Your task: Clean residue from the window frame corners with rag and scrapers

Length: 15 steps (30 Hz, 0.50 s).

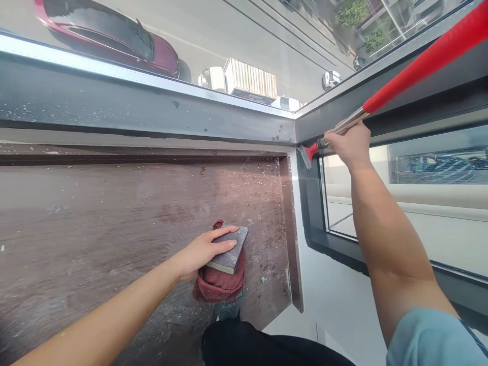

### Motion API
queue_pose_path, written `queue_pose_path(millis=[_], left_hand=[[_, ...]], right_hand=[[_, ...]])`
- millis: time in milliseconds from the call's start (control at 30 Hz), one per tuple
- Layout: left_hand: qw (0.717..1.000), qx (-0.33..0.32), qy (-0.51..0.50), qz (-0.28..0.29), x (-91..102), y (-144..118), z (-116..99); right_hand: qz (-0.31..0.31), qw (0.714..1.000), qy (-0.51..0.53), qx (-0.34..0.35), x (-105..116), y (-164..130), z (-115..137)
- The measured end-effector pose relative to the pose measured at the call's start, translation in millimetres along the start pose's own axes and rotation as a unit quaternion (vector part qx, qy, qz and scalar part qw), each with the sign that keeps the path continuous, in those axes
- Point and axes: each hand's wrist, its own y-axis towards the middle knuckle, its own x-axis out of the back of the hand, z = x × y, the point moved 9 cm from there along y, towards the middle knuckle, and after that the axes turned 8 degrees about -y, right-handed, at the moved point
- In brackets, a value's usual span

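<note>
My left hand [200, 252] rests on a grey sanding block [231, 251], fingers curled over its top. The block lies on a bunched dark red cloth [217, 287] on the dusty brown sill [114, 223]. My right hand [348, 145] is raised at the window corner and grips the metal shaft of a long scraper [419, 63] with a red handle sleeve. Its small blade head [307, 155] touches the dark frame at the inner corner.
A dark grey window frame [152, 109] runs along the sill's far edge and turns right at the corner [295, 129]. Through the glass, far below, are a street, a dark red car [114, 35] and a truck. A white wall [335, 305] drops beside the sill.
</note>
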Motion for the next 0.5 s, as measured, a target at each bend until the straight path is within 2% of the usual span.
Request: queue_pose_path(millis=[100,267,500], left_hand=[[1.000,-0.002,-0.004,-0.003,0.0,-1,-1],[1.000,0.000,-0.011,-0.008,0.8,-3,-1],[1.000,-0.002,-0.007,-0.007,1.8,0,1]], right_hand=[[0.020,0.999,-0.042,-0.024,-4,7,7],[0.035,0.996,-0.073,0.027,-8,9,29],[0.048,0.993,-0.088,0.055,-13,8,34]])
